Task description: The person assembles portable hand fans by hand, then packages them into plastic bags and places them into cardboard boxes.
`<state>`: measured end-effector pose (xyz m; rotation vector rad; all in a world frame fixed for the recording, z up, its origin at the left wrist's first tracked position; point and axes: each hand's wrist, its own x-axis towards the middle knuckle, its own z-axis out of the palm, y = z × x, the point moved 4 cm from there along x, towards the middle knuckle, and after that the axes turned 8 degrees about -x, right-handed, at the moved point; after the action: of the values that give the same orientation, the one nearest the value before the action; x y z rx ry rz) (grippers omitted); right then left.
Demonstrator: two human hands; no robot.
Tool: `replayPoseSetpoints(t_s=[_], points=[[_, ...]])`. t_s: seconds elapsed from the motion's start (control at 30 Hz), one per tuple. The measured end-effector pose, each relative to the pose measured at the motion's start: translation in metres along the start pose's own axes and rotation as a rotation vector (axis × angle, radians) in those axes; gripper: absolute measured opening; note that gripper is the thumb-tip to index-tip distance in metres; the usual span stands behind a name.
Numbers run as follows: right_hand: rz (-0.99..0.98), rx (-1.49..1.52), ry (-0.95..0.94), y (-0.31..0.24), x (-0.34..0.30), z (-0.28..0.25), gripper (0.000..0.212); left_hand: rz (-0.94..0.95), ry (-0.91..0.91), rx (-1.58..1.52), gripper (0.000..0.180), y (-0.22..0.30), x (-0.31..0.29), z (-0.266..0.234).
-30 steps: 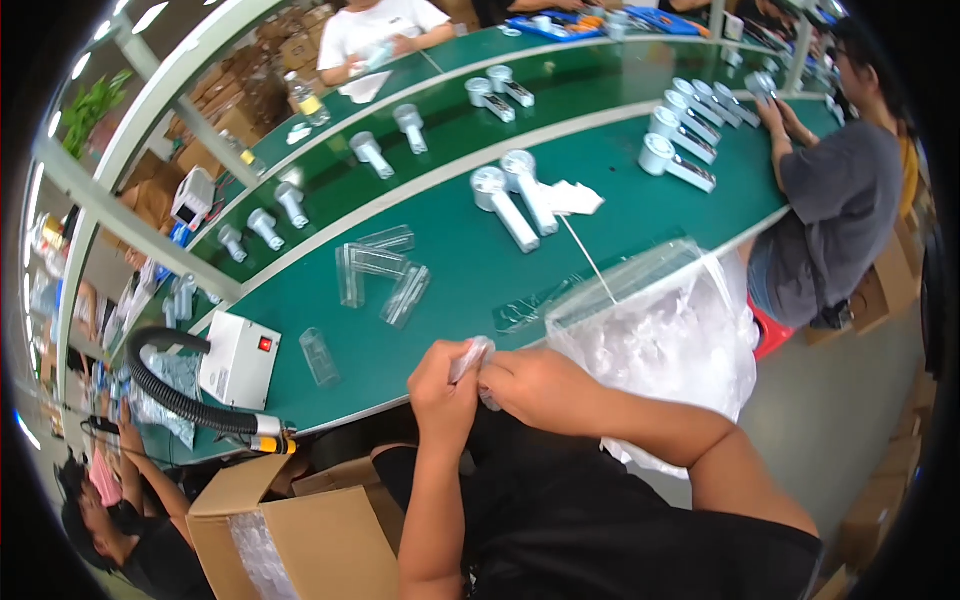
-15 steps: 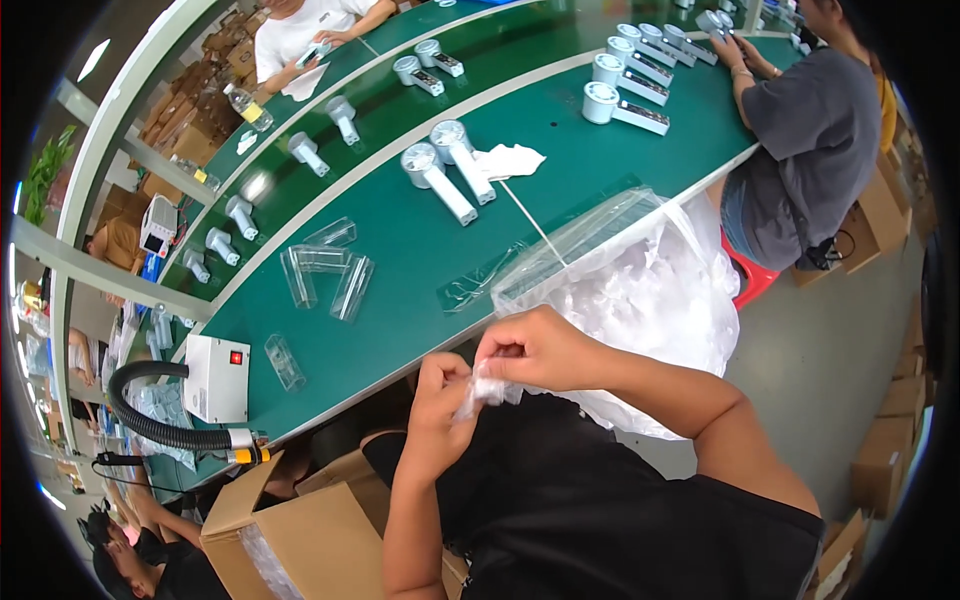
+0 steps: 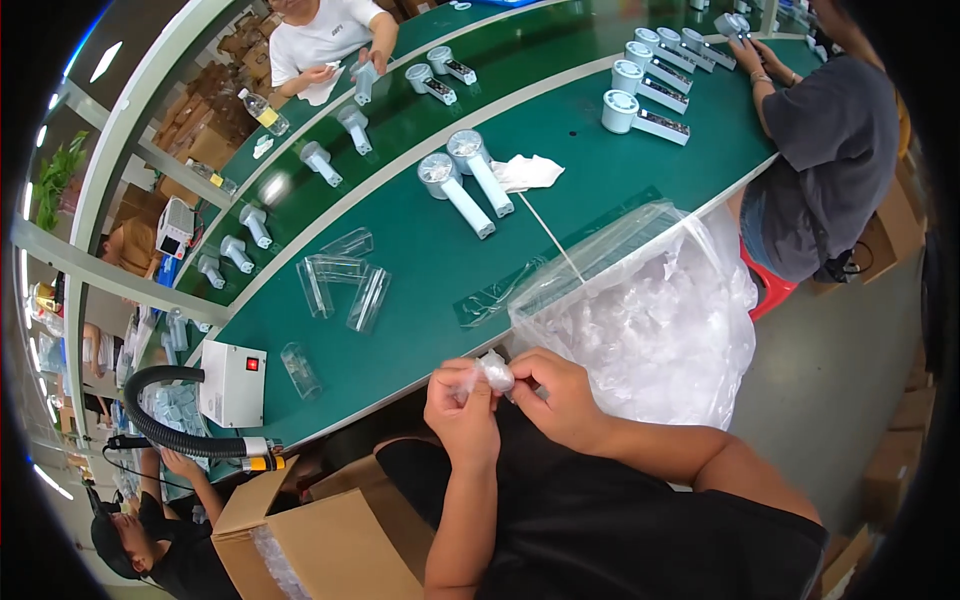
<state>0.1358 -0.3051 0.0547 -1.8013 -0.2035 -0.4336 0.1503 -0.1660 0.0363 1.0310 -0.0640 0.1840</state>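
Observation:
In front of my body, just off the table edge, both hands hold a small crumpled clear plastic bag with something pale and rounded in it; its kind I cannot make out. My left hand is closed on the bag's left side. The fingers of my right hand pinch its right side. Beyond my right hand, a large clear sack full of white, crumpled plastic bags hangs at the table edge. Two pale handheld fans lie on the green table, with a white cloth beside them.
Several clear plastic covers lie left on the table. Nearer stands a white box with a black hose. An open carton sits at lower left. More fans line the far right, beside a person in grey. Fans ride a darker belt.
My hands have turned, and the rounded end of the bag now shows between the fingertips. Across the table, a person has taken hold of a fan. The whole view has shifted slightly.

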Motion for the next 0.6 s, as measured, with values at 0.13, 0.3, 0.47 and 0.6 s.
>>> replayPoseSetpoints(t_s=[0.13, 0.3, 0.47, 0.6], points=[[0.325, 0.215, -0.143, 0.012, -0.011, 0.000, 0.026, 0.453, -0.110, 0.698, 0.020, 0.014, -0.001, 0.018], [0.293, 0.015, -0.231, 0.026, -0.026, -0.013, 0.044, 0.458, -0.427, 1.006, 0.027, 0.013, -0.011, 0.034], [0.379, -0.301, -0.741, 0.052, -0.034, -0.075, 0.017, 0.030, -0.845, 0.680, 0.034, 0.000, -0.065, 0.016], [0.443, -0.150, -1.121, 0.105, -0.004, -0.110, 0.018, -0.027, -0.526, 0.639, 0.030, 0.073, -0.080, -0.021]])
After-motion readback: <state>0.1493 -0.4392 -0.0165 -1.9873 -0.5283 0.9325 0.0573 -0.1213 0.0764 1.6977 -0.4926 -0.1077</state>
